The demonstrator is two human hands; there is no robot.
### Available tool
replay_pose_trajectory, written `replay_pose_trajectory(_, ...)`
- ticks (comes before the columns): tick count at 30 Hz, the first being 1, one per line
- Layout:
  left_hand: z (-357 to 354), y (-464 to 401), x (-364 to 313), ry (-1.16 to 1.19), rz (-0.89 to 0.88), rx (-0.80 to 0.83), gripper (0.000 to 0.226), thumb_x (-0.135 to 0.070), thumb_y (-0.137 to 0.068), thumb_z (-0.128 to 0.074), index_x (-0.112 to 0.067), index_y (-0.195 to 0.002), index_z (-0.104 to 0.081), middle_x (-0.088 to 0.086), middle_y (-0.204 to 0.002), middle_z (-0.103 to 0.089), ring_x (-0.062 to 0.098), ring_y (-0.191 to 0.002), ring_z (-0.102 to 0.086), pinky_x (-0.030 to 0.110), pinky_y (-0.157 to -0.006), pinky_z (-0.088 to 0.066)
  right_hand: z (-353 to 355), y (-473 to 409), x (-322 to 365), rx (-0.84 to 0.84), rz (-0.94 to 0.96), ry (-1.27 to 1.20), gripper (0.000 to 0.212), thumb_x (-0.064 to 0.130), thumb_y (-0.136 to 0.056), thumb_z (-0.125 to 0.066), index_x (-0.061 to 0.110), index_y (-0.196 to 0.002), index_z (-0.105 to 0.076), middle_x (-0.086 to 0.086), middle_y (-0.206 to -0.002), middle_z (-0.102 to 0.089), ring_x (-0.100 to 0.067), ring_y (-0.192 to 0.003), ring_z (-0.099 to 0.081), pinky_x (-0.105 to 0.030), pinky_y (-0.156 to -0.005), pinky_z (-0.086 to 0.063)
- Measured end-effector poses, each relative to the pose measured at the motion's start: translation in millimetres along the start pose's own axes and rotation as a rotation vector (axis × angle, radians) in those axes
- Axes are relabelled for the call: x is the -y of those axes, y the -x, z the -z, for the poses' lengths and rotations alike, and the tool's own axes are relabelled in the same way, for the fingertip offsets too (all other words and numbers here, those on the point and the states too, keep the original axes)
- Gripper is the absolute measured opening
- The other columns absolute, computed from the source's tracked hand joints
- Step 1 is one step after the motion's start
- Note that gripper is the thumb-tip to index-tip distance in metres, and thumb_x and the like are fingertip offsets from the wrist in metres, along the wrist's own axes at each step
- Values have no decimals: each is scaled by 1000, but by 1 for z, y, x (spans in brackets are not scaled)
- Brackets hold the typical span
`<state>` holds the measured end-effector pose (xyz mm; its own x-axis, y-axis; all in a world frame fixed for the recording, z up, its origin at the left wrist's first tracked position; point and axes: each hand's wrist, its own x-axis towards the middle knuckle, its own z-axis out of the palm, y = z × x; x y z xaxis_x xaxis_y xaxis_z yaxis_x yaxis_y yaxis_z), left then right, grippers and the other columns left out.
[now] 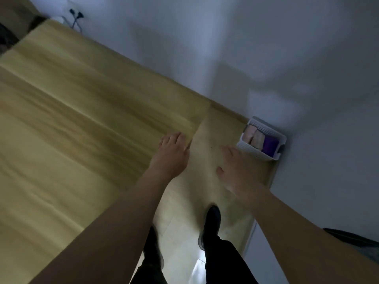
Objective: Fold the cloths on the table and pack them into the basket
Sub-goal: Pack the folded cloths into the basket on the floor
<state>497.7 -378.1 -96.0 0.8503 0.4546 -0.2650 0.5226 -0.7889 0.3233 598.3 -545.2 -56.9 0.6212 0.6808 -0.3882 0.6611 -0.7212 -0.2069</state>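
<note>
A white perforated basket [253, 151] stands on the floor in the corner by the wall. Inside it lie folded cloths: two beige ones [255, 136] and a purple one [270, 146]. My right hand [235, 167] is stretched out with straight fingers, its tips just short of the basket's near rim, holding nothing. My left hand [172, 152] hovers with relaxed fingers over the corner of the wooden table [71, 111], also holding nothing. The picture is blurred by motion. No loose cloth shows on the table.
The table fills the left half of the view. A white wall [266, 48] runs behind it and down the right side. My legs in dark trousers and black shoes [211, 224] stand on the pale floor. A socket with plugs [75, 15] sits at the far left wall.
</note>
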Motion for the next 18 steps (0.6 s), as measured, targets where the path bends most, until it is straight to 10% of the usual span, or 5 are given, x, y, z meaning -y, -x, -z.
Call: replay_pose_trajectory(18, 30, 134, 252, 75, 360, -180, 56, -30, -96, -44, -5, -145, -34, 17, -149, -36, 33, -136, -33, 40, -116, -20, -72, -15, 247, 135, 340, 44, 65, 18, -91, -51, 14, -149, -22, -10, -155, -22, -26, -143, -22, -36, -118, -20)
